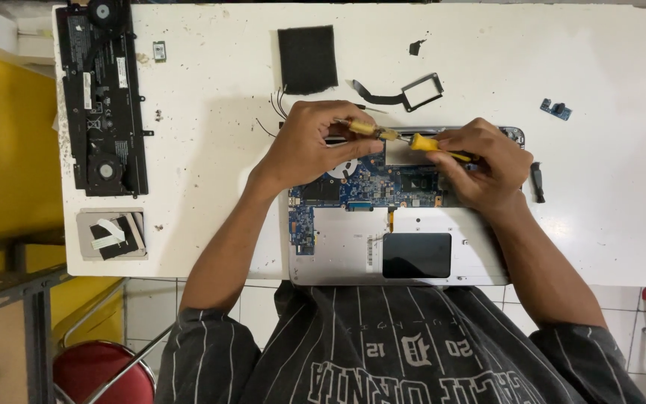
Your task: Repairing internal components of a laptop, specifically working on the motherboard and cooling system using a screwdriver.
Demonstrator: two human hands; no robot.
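Yellow-handled screwdriver (420,142) gripped in right hand (480,168); left hand (312,142) pinches its shaft over the blue motherboard (368,187). Keep the tip upright and seated, pressing lightly while turning.

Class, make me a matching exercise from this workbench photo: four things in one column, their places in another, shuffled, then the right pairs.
Things:
1. battery
2. black pad
3. screwdriver
4. stool

Places:
A. in both hands over the laptop
B. on the floor, lower left
C. table's left edge
D. top centre of table

Pairs: 1-C, 2-D, 3-A, 4-B
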